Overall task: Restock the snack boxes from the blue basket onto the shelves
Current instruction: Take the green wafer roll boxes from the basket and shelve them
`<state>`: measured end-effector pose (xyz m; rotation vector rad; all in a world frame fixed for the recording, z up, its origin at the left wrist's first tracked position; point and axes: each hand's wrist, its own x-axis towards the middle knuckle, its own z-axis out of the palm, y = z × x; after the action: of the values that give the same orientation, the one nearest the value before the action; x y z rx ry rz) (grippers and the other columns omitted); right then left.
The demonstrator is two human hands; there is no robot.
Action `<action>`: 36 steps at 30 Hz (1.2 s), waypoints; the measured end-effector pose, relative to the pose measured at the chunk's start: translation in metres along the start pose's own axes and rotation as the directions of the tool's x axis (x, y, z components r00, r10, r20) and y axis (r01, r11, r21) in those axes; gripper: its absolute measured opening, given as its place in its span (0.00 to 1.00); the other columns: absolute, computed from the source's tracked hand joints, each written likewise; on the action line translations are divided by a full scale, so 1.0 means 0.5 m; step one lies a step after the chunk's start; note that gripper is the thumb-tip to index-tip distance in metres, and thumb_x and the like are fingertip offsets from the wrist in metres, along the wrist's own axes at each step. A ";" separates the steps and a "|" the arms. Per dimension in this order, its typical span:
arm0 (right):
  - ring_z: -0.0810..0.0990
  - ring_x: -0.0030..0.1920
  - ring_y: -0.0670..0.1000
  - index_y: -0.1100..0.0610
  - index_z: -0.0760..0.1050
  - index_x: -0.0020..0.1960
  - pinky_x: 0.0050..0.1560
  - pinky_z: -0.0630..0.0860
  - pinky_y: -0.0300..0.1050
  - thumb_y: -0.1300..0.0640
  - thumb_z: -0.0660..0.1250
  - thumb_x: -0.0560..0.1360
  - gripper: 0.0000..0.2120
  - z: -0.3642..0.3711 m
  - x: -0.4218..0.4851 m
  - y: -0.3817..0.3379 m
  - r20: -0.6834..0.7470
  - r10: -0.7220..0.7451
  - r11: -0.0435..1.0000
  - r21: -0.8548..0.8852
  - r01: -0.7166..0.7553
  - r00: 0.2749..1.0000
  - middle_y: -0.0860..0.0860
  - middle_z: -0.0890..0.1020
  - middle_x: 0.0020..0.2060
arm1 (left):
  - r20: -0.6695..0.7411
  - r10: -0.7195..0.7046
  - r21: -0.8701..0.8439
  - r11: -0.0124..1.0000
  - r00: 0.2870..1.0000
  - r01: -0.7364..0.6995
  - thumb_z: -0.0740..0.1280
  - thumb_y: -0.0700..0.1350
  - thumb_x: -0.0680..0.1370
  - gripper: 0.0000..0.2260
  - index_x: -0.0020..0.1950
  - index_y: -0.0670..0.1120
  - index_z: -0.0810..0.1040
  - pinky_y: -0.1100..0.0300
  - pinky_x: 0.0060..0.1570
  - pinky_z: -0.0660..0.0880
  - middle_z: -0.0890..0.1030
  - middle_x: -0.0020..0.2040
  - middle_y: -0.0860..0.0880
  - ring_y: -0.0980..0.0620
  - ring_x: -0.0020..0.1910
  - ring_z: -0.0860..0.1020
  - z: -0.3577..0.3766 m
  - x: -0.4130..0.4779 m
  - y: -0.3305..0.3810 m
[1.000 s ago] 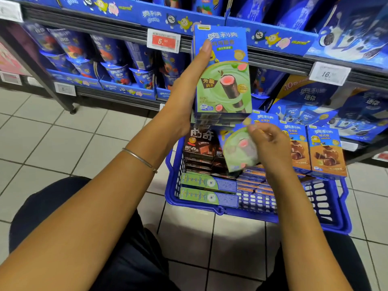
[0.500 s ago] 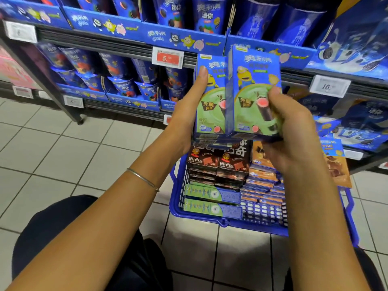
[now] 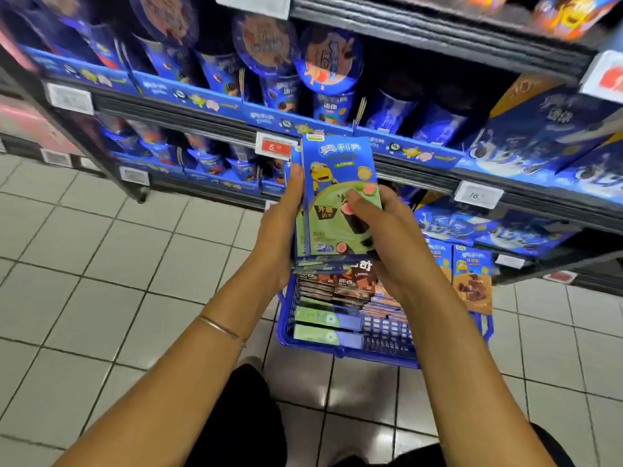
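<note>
I hold a small stack of blue-and-green snack boxes (image 3: 332, 197) upright in front of the shelves. My left hand (image 3: 281, 227) grips the stack's left side and underside. My right hand (image 3: 381, 230) presses on the front box from the right, fingers across its green face. Below them the blue basket (image 3: 337, 345) stands on the floor, holding dark chocolate boxes (image 3: 340, 284), green-ended boxes (image 3: 315, 316) and orange-edged boxes. The shelf (image 3: 215, 117) behind carries blue snack cups and boxes.
Two orange-and-blue boxes (image 3: 472, 278) stand at the basket's right, against the bottom shelf. Price tags (image 3: 276, 148) hang on the shelf rails. The shelf's dark upright post (image 3: 101, 153) meets the white tiled floor (image 3: 101, 264) at left. My dark-clad knees fill the bottom edge.
My right hand lifted a green box out of the basket and brought it against the box in my left hand. The stack now sits together, and my view tilted up towards the shelves.
</note>
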<state>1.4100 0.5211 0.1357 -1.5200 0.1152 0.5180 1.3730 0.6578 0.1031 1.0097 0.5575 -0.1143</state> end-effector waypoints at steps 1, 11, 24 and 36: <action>0.86 0.53 0.56 0.56 0.78 0.60 0.47 0.80 0.54 0.54 0.70 0.79 0.11 0.005 -0.020 -0.036 0.004 0.013 1.000 0.004 -0.013 1.000 0.55 0.86 0.53 | 0.004 -0.017 0.016 1.000 1.000 0.017 0.65 0.72 0.69 0.39 0.71 0.47 0.82 0.34 0.69 0.76 0.84 0.65 0.38 0.35 0.64 0.83 0.009 -0.025 0.033; 0.86 0.52 0.58 0.56 0.78 0.58 0.53 0.81 0.61 0.53 0.74 0.76 0.13 0.063 -0.270 -0.551 0.015 0.007 1.000 0.013 -0.008 1.000 0.56 0.86 0.53 | 0.096 0.013 -0.001 1.000 0.995 -0.013 0.62 0.71 0.75 0.34 0.71 0.49 0.82 0.44 0.59 0.83 0.85 0.65 0.41 0.39 0.63 0.84 0.206 -0.350 0.475; 0.85 0.54 0.55 0.56 0.77 0.61 0.58 0.80 0.54 0.43 0.75 0.71 0.24 0.075 -0.517 -1.024 0.067 -0.211 0.978 0.021 0.210 0.975 0.53 0.86 0.52 | 0.101 0.185 -0.037 0.982 0.977 -0.183 0.59 0.70 0.79 0.33 0.68 0.47 0.85 0.43 0.56 0.84 0.85 0.63 0.39 0.38 0.60 0.85 0.458 -0.667 0.859; 0.86 0.47 0.50 0.53 0.78 0.52 0.47 0.76 0.47 0.44 0.76 0.71 0.17 0.116 -0.543 -1.191 0.208 -0.400 0.905 -0.065 0.420 0.893 0.52 0.87 0.49 | 0.097 0.373 -0.011 0.928 0.923 -0.374 0.62 0.71 0.79 0.27 0.61 0.53 0.88 0.49 0.43 0.85 0.88 0.60 0.43 0.42 0.56 0.88 0.443 -0.722 1.017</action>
<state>1.3881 0.5290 0.7926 -1.5369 -0.3850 0.3278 1.3239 0.6907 0.7623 1.0952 0.2668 0.1730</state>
